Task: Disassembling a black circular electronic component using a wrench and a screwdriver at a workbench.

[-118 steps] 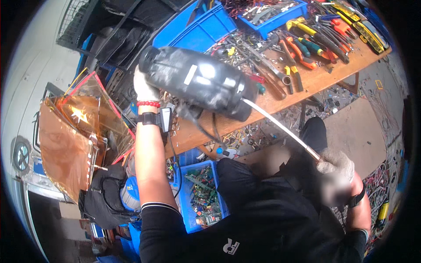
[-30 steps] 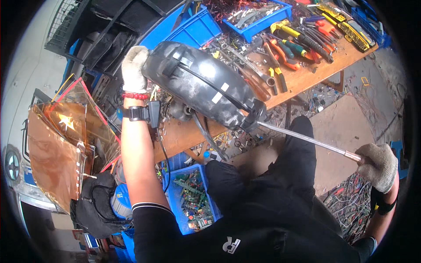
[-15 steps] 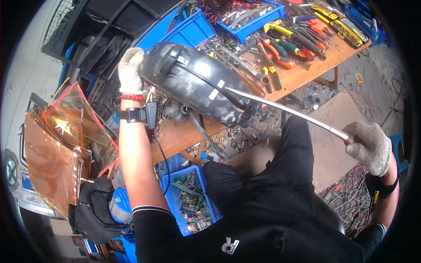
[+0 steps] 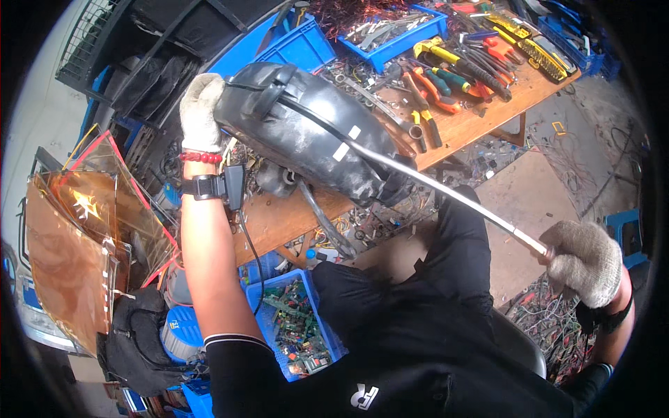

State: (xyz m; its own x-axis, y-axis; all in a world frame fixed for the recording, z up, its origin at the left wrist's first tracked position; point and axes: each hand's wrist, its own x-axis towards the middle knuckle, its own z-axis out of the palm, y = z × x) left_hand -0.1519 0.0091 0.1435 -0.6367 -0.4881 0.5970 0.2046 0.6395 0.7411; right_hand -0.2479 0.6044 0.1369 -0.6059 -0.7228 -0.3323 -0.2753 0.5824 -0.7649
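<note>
A bulky black plastic casing (image 4: pixel 306 115) with scuffed, whitish patches and two small white strips lies tilted across the near left part of the workbench. My left hand (image 4: pixel 201 115), in a pale knitted glove, is closed on the casing's left end; its fingertips are mostly hidden. A black cord (image 4: pixel 313 120) runs lengthwise over the casing. My right hand (image 4: pixel 585 265), also gloved, grips a long metal rod (image 4: pixel 460 198) by its near end, and the glove covers any handle. The rod's far tip meets the casing beside the cord, near the white strips.
Pliers, a hammer (image 4: pixel 435 52) and other hand tools spread over the wooden workbench (image 4: pixel 453 132). Blue bins (image 4: pixel 300 45) stand behind the casing. Below the bench, a blue crate (image 4: pixel 261 313) holds circuit boards. Tangled wires (image 4: pixel 550 327) lie at the right; copper-coloured sheets (image 4: pixel 66 265) stand left.
My right hand has moved down toward me, tilting the rod more steeply. The rod's tip has shifted slightly left along the casing. My left hand keeps its hold.
</note>
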